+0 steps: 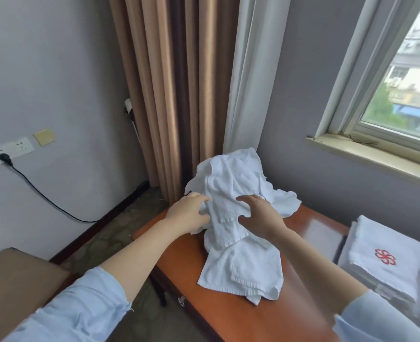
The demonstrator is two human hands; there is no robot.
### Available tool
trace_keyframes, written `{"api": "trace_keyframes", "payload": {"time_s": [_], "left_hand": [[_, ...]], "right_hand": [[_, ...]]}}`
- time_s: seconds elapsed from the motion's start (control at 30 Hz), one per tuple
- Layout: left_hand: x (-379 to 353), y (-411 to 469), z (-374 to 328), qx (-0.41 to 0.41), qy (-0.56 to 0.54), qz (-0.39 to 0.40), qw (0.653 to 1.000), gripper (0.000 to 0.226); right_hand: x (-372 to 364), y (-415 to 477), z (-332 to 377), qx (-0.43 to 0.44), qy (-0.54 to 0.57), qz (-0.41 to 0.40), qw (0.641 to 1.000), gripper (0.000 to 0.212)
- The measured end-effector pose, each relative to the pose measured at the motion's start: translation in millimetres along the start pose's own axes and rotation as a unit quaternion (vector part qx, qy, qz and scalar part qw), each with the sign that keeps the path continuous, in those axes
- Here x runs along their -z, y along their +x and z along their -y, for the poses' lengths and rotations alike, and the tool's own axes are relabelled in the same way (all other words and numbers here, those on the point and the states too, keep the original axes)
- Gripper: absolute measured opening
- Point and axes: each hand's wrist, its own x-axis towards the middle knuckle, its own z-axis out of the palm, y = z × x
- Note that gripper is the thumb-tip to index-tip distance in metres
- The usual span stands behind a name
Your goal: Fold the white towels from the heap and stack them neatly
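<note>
Towels were what your fingers [204, 199] had hold of. Those of your left hand [189, 214] were curled into a fold at the near left of the heap [231, 174]. Those of your right hand [262, 217] hooked over the same bunched towel [225, 218] just beside them, thumb spread below. Both hands gripped cloth rather than resting on it, with your forearms reaching out of pale blue sleeves [80, 309]. The heap sat at the far end of the wooden table [228, 317], against the curtain corner. A flatter towel [243, 270] trailed from it toward you, partly under the piece you held. The step in hand looked like drawing one towel clear of the pile. To do it well, you needed to lift rather than drag, since the trailing towel could easily have come along. Then you needed to work your grips out to two corners of one edge, so the cloth hung square before the first fold. The stack [389, 262] of folded towels, the top one marked in red, lay well apart at your right, and each finished fold needed to match its outline.
</note>
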Motion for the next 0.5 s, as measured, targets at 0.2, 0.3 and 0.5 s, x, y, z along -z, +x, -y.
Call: {"api": "trace_keyframes", "payload": {"time_s": [0.2,0.3,0.5], "left_hand": [[8,55,16,0.005,-0.003,0.005,1.000,0.058],[14,83,23,0.000,-0.001,0.012,1.000,0.058],[16,138,44,-0.027,0.003,0.043,0.999,0.058]], "right_hand": [[-9,69,-5,-0.022,0.025,0.004,0.999,0.057],[-10,97,-9,-0.041,0.045,0.009,0.998,0.057],[-20,136,-16,-0.089,0.057,0.023,0.994,0.059]]}}
